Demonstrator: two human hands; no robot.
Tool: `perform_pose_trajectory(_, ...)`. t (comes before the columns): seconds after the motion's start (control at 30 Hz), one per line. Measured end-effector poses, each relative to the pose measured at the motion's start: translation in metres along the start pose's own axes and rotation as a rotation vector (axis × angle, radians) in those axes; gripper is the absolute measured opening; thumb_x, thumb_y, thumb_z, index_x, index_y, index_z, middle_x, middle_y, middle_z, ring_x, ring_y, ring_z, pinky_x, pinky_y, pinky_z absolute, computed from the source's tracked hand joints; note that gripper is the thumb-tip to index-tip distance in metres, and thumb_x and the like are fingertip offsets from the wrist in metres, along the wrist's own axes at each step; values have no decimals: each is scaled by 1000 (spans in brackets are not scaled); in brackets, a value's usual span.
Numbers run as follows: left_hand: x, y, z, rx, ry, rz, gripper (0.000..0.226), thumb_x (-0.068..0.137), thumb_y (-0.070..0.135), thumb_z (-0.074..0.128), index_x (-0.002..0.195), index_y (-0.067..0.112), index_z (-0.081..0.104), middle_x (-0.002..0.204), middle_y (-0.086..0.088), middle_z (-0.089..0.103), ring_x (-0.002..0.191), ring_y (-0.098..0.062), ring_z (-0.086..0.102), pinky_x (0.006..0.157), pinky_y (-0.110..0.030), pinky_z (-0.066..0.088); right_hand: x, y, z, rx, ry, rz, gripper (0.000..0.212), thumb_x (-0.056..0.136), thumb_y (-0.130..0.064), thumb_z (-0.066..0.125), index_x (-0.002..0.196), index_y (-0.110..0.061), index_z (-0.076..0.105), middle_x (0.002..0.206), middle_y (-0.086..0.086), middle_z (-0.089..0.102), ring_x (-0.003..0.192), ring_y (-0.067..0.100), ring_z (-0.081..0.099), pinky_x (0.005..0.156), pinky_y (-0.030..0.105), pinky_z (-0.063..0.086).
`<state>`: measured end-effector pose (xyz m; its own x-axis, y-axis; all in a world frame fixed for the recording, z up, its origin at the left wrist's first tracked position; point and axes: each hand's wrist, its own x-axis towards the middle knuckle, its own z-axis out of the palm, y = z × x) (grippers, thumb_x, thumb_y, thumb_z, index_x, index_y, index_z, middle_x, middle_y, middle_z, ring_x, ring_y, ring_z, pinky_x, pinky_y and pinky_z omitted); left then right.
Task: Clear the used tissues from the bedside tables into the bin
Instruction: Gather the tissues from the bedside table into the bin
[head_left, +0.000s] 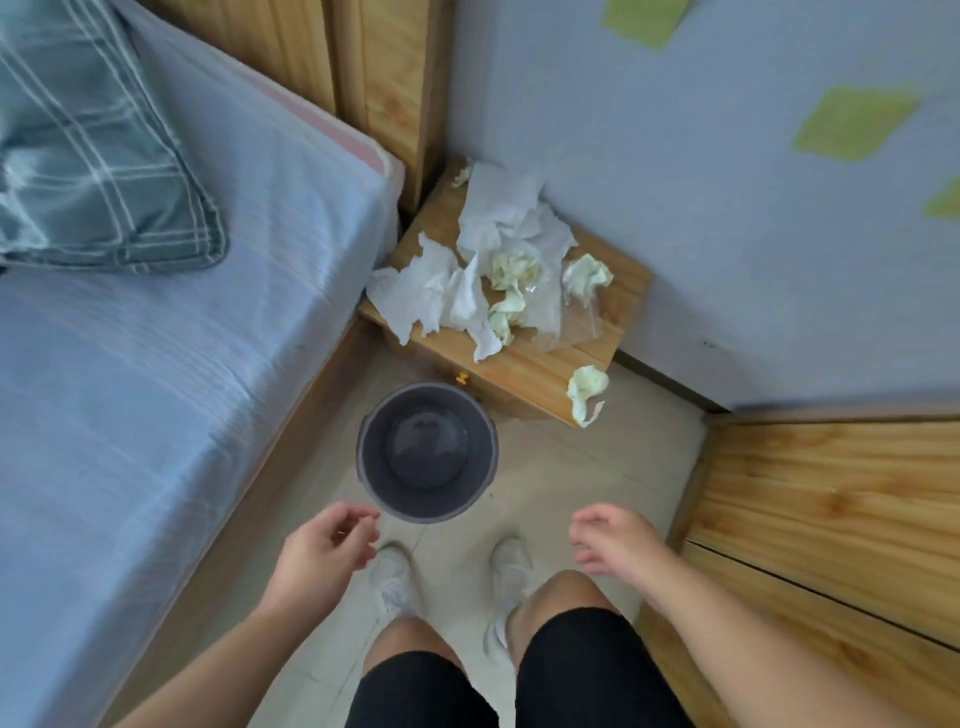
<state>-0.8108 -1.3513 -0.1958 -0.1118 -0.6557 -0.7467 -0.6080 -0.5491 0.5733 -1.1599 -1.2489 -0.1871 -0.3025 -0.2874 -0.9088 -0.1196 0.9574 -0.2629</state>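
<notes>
One table (524, 374), upper centre, bears one heap of white tissues (493, 218) lying diagonally from back corner to left edge, overhanging it, and greenish wads (514, 270), five as far as the blur allows; one wad (587, 389) hangs off the front corner. One bin (370, 467) stands mouth-up on the narrow floor strip (571, 467) below. Both the left hand (332, 545) and right hand (608, 540) hover empty, fingers loosely curled.

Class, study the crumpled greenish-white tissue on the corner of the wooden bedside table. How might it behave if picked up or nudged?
The crumpled greenish-white tissue looks thin and loosely folded, so probably light and floppy. It overhangs the corner of the wooden bedside table, so a nudge would likely drop it.
</notes>
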Motion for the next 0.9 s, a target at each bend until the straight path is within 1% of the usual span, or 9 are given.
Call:
perform_pose_trajectory(0.17,-32,53,34,-2,-35,-10,17,103,24,65,97,34,78,86,17,79,76,-6,75,72,-30,61,-39,-44,-65,-153,5,-98,7,95,-21,67,99,-23,73,87,-1,80,79,11,78,76,31,66)
perform_pose_trajectory(0.37,-6,100,133,-145,25,-108,16,102,29,67,92,36,78,87,14,79,76,-2,74,79,-39,65,30,-128,-155,-323,-7,-307,13,98,-16,68,104,-26,72,95,-1,77,76,3,73,66,14,59)
perform_pose_trajectory(0.43,10,124,167,-175,47,-131,10,100,37,68,95,40,77,88,19,79,78,1,74,81,-39,65,64,-163,-183,-337,33,-366,13,98,-14,67,106,-22,73,94,1,76,76,10,73,71,23,61)
perform_pose_trajectory(0.5,26,151,197,-96,66,-108,12,98,49,68,106,43,73,93,24,76,84,3,71,79,-32,63,87,-193,-207,-312,95,-409,13,97,-14,68,107,-18,73,92,5,75,76,17,72,74,29,60)
perform_pose_trajectory(0.6,50,191,234,134,131,-27,50,92,68,64,137,47,58,123,29,58,104,3,65,77,-20,53,117,-227,-228,-343,126,-493,16,93,-22,70,108,-27,73,96,-3,74,82,14,71,77,33,60)
perform_pose_trajectory(0.7,81,219,264,359,155,79,81,87,72,67,156,47,32,158,13,42,141,-14,48,88,-32,59,152,-249,-228,-427,23,-619,35,87,-25,76,112,-47,64,114,-19,67,97,-1,65,90,32,58)
perform_pose_trajectory(0.77,100,231,279,524,139,128,97,88,66,70,162,47,10,174,0,19,158,-29,26,92,-40,60,175,-259,-220,-582,-31,-692,59,83,-30,77,133,-51,55,135,-20,58,117,1,60,100,33,52)
perform_pose_trajectory(0.83,122,233,295,693,96,169,107,94,54,71,163,44,-9,179,-6,-3,162,-39,11,92,-44,59,200,-267,-211,-788,-30,-787,78,82,-31,76,149,-46,39,154,-16,46,140,10,46,111,39,46)
perform_pose_trajectory(0.9,143,228,305,787,48,196,104,97,37,71,164,41,-8,178,-10,-6,159,-41,14,88,-42,56,222,-269,-204,-965,22,-879,87,83,-28,77,156,-40,31,161,-11,40,146,16,38,117,44,41)
